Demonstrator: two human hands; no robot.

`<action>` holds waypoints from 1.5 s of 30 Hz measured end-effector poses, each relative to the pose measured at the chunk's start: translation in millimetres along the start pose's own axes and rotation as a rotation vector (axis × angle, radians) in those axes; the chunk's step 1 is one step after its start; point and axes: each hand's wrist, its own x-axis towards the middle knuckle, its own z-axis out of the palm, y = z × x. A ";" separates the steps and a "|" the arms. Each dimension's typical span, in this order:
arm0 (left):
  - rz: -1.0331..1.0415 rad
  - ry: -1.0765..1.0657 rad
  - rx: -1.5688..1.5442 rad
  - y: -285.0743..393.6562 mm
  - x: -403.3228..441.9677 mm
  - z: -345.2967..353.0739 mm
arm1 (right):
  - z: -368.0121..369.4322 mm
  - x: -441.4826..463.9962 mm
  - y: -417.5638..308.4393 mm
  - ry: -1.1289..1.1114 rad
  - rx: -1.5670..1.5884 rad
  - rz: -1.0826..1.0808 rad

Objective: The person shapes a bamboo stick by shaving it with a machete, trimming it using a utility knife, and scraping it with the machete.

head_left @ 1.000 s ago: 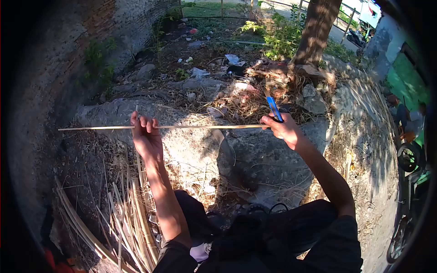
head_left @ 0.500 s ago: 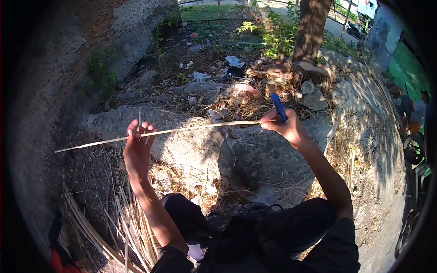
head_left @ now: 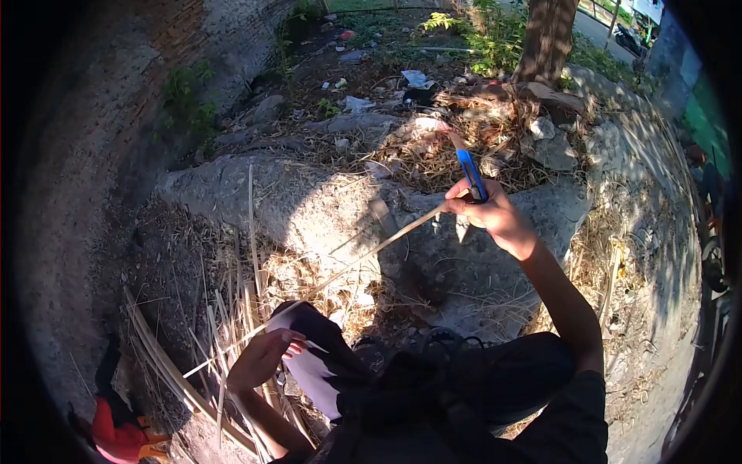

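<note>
My right hand (head_left: 491, 214) is closed round a blue cutter knife (head_left: 471, 172), its blade pointing up and away. The same fingers pinch the upper end of a long thin bamboo strip (head_left: 379, 247). That strip slants down to the left across my knee. Low on the left, my left hand (head_left: 263, 357) is beside the strip's lower part, fingers bent toward the right. A short pale piece shows at its fingertips, and its exact hold is unclear. More bamboo strips (head_left: 253, 232) lie and stand around and beneath my left hand.
A large rock (head_left: 309, 203) spans the ground ahead, with dry fibres and litter behind it. A tree trunk (head_left: 546, 42) rises at the back right. A brick wall (head_left: 116, 100) runs along the left. A red and black object (head_left: 116, 433) lies at the lower left.
My left hand has dropped toward my knee, and the strip has swung from nearly level to a steep slant. My right hand stays near its place with the knife. The view has shifted slightly.
</note>
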 end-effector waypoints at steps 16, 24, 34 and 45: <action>0.293 -0.124 0.047 110.2 134.5 93.5 | 11.3 -2.0 -12.8 0.073 -0.029 0.029; 0.224 -0.188 -0.252 89.1 137.1 119.4 | 6.9 7.2 8.3 0.111 -0.268 -0.078; 0.190 -0.182 -0.490 54.4 154.1 126.4 | -44.0 -1.0 2.2 0.547 -0.657 -0.162; 0.371 -0.023 -0.652 40.2 142.5 124.4 | 40.3 -16.0 19.6 0.208 -0.690 -0.036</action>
